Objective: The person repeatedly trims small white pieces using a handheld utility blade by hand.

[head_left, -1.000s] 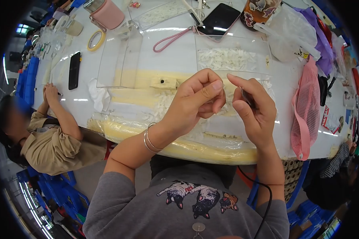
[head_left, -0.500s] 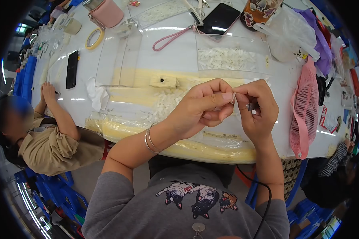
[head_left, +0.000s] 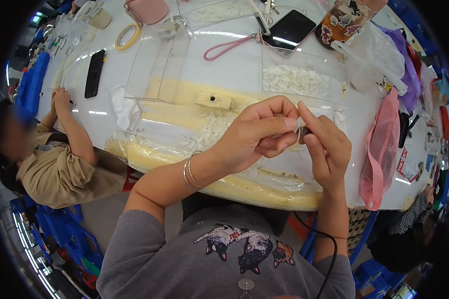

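Observation:
My left hand is closed, thumb against forefinger, on a small whitish translucent piece. Close against it, my right hand has its forefinger raised and its thumb bent inward. A small dark, shiny piece sits between the right fingers; its kind is too small to make out. Below and left of my left hand, a loose heap of white strips lies on the table. Beyond the hands stands a clear tray holding similar white pieces. A yellowish block with a dark hole lies beside the heap.
Another clear box, a tape roll, a black phone and crumpled tissue lie leftward. Further back are a phone and a bottle. A pink mesh bag hangs right. A co-worker sits left.
My right forefinger has straightened upward, and the right fingers have loosened from their pinch at the left fingertips. The view has shifted slightly, so the table things appear further right.

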A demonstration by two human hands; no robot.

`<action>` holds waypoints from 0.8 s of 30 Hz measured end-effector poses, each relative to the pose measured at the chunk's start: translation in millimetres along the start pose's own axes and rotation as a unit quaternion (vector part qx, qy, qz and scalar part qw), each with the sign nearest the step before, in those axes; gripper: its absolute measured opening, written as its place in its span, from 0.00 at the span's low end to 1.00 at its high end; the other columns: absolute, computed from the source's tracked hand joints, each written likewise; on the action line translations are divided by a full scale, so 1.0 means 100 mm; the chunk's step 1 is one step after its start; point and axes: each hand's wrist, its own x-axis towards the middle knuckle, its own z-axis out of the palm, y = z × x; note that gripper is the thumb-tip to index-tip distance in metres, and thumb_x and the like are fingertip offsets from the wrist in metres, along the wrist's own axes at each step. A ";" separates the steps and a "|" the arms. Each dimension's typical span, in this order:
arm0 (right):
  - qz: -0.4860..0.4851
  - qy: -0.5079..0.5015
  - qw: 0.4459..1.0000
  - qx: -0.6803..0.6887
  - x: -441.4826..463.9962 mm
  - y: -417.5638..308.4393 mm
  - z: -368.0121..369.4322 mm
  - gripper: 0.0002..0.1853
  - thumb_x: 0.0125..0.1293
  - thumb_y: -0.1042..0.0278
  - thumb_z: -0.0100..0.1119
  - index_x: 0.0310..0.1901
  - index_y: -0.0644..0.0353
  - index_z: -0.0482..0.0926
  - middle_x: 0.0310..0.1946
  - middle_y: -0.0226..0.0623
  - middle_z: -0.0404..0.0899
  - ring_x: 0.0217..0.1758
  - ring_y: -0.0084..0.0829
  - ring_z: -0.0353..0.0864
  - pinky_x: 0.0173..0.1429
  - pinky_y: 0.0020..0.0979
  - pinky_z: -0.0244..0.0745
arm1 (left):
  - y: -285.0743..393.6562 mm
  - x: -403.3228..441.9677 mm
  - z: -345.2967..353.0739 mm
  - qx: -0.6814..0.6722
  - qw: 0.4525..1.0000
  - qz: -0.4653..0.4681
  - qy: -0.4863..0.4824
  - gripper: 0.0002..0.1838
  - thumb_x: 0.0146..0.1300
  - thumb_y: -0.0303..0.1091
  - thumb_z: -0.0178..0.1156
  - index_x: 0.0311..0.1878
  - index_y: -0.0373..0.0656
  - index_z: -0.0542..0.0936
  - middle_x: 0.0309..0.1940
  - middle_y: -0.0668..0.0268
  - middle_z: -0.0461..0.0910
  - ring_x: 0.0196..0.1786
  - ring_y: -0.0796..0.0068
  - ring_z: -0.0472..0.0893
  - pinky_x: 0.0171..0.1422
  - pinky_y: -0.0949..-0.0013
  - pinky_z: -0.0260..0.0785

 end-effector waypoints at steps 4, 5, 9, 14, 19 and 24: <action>0.004 0.007 1.000 0.017 0.00 0.00 0.02 0.24 0.66 0.77 0.64 0.65 0.65 0.80 0.20 0.31 0.68 0.21 0.25 0.66 0.27 0.28 0.61 | 0.01 -0.01 0.00 -0.020 1.000 -0.013 -0.004 0.06 0.77 0.36 0.54 0.46 0.44 0.72 0.26 0.71 0.72 0.24 0.89 0.58 0.26 0.81 0.47; 0.001 0.009 1.000 0.023 0.01 0.01 0.03 0.24 0.66 0.77 0.64 0.64 0.65 0.80 0.20 0.31 0.68 0.21 0.25 0.66 0.26 0.29 0.61 | 0.02 -0.02 -0.01 -0.022 1.000 -0.019 -0.008 0.06 0.78 0.35 0.54 0.46 0.44 0.71 0.27 0.70 0.71 0.25 0.88 0.60 0.26 0.80 0.47; -0.012 0.014 1.000 0.013 0.01 0.02 0.04 0.24 0.65 0.78 0.64 0.64 0.65 0.81 0.19 0.31 0.68 0.20 0.25 0.66 0.26 0.29 0.60 | 0.02 -0.01 -0.02 -0.021 0.999 -0.027 -0.010 0.06 0.78 0.35 0.53 0.47 0.44 0.71 0.26 0.70 0.69 0.26 0.87 0.61 0.27 0.80 0.48; 0.020 -0.002 1.000 -0.015 -0.01 -0.02 -0.02 0.23 0.64 0.78 0.64 0.63 0.63 0.82 0.20 0.32 0.70 0.21 0.25 0.68 0.25 0.29 0.61 | 0.03 -0.01 -0.02 -0.026 0.999 -0.041 -0.015 0.05 0.78 0.34 0.53 0.47 0.44 0.71 0.26 0.71 0.69 0.26 0.87 0.62 0.27 0.80 0.48; 0.011 0.001 1.000 0.010 0.02 -0.02 -0.01 0.23 0.64 0.78 0.64 0.62 0.62 0.83 0.19 0.32 0.70 0.20 0.26 0.69 0.25 0.29 0.62 | 0.03 -0.01 -0.02 -0.030 0.999 -0.038 -0.016 0.05 0.78 0.34 0.53 0.47 0.44 0.71 0.26 0.71 0.69 0.26 0.87 0.62 0.27 0.79 0.48; 0.008 -0.017 0.999 -0.037 0.02 -0.05 -0.05 0.23 0.64 0.77 0.65 0.63 0.62 0.83 0.20 0.34 0.73 0.20 0.27 0.72 0.26 0.29 0.64 | 0.04 -0.02 -0.05 -0.047 0.997 -0.046 -0.041 0.05 0.78 0.33 0.52 0.47 0.43 0.72 0.27 0.71 0.69 0.26 0.87 0.62 0.26 0.79 0.48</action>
